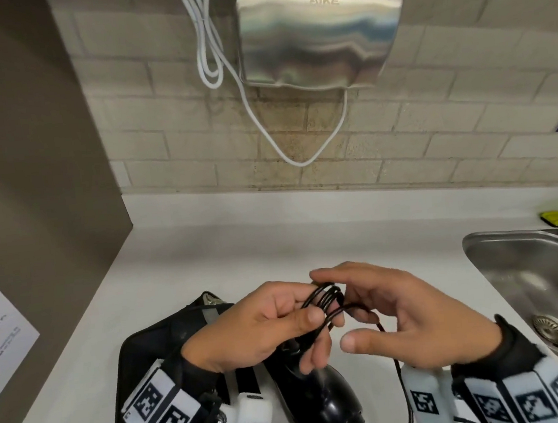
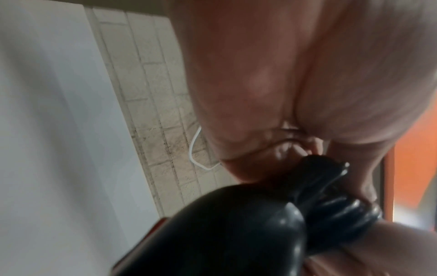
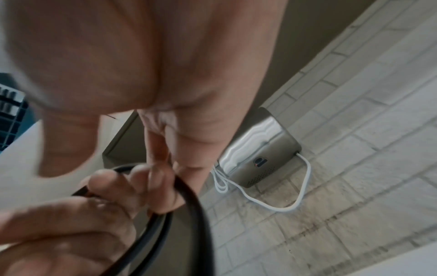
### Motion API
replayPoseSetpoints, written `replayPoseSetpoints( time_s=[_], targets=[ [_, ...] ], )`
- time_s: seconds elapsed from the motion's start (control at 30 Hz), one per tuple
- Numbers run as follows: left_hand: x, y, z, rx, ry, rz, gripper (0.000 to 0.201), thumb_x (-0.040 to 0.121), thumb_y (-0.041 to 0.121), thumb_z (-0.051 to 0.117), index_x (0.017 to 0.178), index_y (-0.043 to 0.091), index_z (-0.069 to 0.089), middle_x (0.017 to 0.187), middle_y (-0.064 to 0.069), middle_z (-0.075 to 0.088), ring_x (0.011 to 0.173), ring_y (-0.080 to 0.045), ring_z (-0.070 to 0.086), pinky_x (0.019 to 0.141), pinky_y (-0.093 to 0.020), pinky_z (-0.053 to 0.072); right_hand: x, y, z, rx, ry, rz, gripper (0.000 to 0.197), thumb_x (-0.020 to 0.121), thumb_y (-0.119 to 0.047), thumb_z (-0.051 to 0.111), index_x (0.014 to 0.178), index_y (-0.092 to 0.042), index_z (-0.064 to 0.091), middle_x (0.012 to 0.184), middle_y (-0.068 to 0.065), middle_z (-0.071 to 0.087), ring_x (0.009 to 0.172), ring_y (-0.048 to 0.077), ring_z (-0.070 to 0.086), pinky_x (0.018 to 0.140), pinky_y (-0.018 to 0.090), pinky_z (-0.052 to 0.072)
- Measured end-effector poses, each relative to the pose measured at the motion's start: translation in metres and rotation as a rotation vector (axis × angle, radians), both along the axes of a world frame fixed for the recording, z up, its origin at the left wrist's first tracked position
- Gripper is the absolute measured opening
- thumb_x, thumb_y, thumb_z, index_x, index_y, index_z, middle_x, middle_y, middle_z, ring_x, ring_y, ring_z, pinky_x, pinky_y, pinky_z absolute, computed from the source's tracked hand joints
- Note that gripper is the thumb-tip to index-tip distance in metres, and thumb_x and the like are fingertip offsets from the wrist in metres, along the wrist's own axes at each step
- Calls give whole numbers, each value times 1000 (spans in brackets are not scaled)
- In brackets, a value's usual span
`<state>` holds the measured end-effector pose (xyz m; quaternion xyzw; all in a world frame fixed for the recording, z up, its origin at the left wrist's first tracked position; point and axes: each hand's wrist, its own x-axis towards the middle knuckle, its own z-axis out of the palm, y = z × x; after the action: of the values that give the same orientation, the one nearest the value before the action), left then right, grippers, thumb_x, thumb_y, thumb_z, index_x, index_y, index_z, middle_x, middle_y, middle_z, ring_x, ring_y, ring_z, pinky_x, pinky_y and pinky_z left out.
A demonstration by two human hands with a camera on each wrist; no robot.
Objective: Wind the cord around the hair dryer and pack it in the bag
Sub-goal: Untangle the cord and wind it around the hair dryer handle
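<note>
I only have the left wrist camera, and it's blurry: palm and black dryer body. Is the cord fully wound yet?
Observer: No. The head view shows several loops of the cord by the left hand, but a loose tail hangs below.
Operator: What's the right hand doing?
Observer: The right hand has its fingers curled on the cord beside the loops.
Operator: Where's the bag?
Observer: The black bag lies on the counter, under the hair dryer.
</note>
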<state>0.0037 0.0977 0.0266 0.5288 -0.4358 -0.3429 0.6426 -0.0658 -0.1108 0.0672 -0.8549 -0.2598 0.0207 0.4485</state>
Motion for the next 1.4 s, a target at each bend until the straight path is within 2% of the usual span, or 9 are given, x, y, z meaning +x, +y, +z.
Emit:
replayPoseSetpoints(
  time_s=[0.1,0.37,0.5,0.67,0.8,0.9,1.13,1.3,1.4],
  targets=[
    [5,-1,-3,-39,38,-29,20,98,16,41,102,6,58,68,6,66,54,-14,54,77,-44,49,4,1,2,-118,-61,-33,41,91,-12,60,131,-22,53,96,-7,63,73,15,57,71,35,51],
    [5,-1,-6,-72,125,-11,24,96,33,52,98,10,56,67,7,62,60,-7,61,91,-33,49,4,22,-20,-252,-163,-224,19,99,-20,31,96,-24,50,76,-5,62,68,11,55,63,21,44],
    [3,-2,-3,-38,14,126,14,91,28,58,93,15,59,66,6,59,66,-16,60,85,-55,47,2,30,-27,-145,-170,-332,21,99,-13,33,99,-22,52,74,-16,63,75,1,61,65,8,42],
    [-4,-7,-5,24,-172,399,33,85,46,65,87,13,62,68,5,54,63,-10,49,66,-21,42,2,35,-35,-62,-207,-464,21,96,-18,33,98,-20,53,74,-33,59,63,0,56,57,7,37],
    [-6,-10,-21,12,-237,545,30,87,56,60,88,26,65,76,12,57,76,-8,53,74,-23,42,0,39,-36,37,-177,-547,24,100,-12,34,96,-23,55,71,-34,61,60,-2,57,54,6,37],
    [-10,-12,-29,-29,-196,540,48,90,63,48,87,17,60,75,1,51,74,-20,47,76,-30,39,-1,40,-38,121,-116,-601,30,101,-9,35,92,-29,55,77,-18,66,55,7,55,52,11,40],
    [-9,-12,-31,-34,-143,494,47,93,63,40,82,18,51,72,17,44,72,-7,42,83,-24,37,-1,38,-42,293,66,-571,31,101,-9,37,93,-26,61,76,-11,72,50,4,44,53,17,38],
    [-4,-6,-24,23,-197,450,45,93,62,38,82,20,48,73,17,42,72,-4,40,75,-17,36,-8,15,-28,173,-68,-480,25,87,-34,61,110,-34,51,95,-13,59,50,9,41,51,20,38],
    [-2,-5,-22,101,-291,435,38,99,52,36,81,19,46,74,16,43,73,-6,41,76,-21,37,-7,-1,-7,92,-235,-426,14,86,-31,66,100,-30,63,86,-6,61,55,10,48,55,15,40]
  ],
)
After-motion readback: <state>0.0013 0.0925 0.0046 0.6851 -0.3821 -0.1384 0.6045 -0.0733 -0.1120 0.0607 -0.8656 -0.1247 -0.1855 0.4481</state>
